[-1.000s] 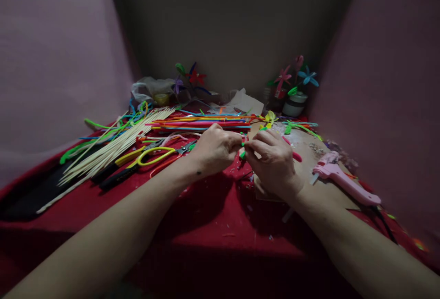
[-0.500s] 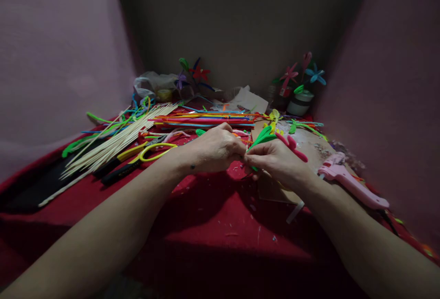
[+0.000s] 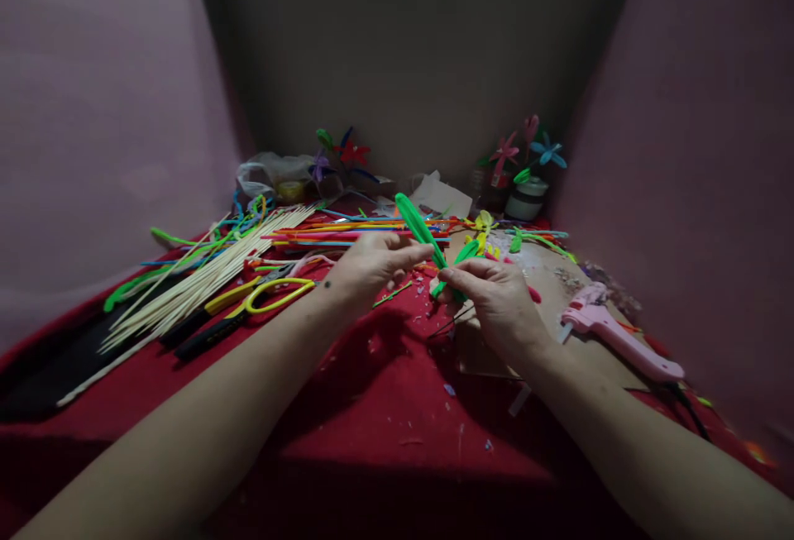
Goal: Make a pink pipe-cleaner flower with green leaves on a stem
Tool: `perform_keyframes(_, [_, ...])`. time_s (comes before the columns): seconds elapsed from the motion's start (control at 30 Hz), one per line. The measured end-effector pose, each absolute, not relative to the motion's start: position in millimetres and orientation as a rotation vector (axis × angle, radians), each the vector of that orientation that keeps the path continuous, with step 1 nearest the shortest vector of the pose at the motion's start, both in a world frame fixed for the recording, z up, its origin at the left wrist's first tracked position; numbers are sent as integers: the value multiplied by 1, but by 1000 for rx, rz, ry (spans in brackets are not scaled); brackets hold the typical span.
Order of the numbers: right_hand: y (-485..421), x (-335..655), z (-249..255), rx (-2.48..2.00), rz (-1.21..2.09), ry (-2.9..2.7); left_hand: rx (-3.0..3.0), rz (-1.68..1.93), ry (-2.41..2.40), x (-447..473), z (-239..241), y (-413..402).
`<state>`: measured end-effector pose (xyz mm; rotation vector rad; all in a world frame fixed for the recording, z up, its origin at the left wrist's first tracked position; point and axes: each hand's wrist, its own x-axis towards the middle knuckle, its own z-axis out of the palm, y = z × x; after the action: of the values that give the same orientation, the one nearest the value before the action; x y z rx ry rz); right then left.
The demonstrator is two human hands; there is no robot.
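Observation:
My left hand and my right hand meet over the middle of a red cloth-covered table. Between them is a green pipe-cleaner leaf piece, bent into looped leaves that stick up toward the back. My right hand pinches its lower end. My left hand's thumb and forefinger touch the long leaf loop, the other fingers curled. A thin dark stem trails from under my right hand onto the cloth.
Left of my hands lie a bundle of wooden skewers, yellow-handled scissors and coloured pipe cleaners. A pink glue gun rests on cardboard at right. Finished pipe-cleaner flowers in pots stand at the back.
The green leaf piece, first almost hidden between my fingers, has come up and now stands clear with its long loop pointing back-left. My hands have drawn slightly apart.

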<state>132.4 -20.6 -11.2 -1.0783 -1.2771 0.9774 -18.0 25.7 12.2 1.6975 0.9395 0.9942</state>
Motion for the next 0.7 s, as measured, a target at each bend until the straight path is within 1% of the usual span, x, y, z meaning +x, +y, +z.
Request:
perform_keyframes(0.03, [-21, 131, -11, -1085, 981, -1285, 1585, 936, 878, -15, 8, 26])
perform_keyframes(0.13, [-23, 129, -13, -1128, 1038, -1298, 1393, 963, 814, -7, -4, 27])
perform_keyframes(0.33, [-21, 131, -18, -1137, 1207, -1357, 1493, 983, 797, -7, -4, 27])
perform_keyframes(0.5, [-22, 125, -17, -1157, 1252, -1277, 1360, 1180, 942, -11, 5, 33])
perform_keyframes(0.7, [-24, 123, -23, -1201, 1336, -1262, 1450, 1335, 956, -25, 7, 49])
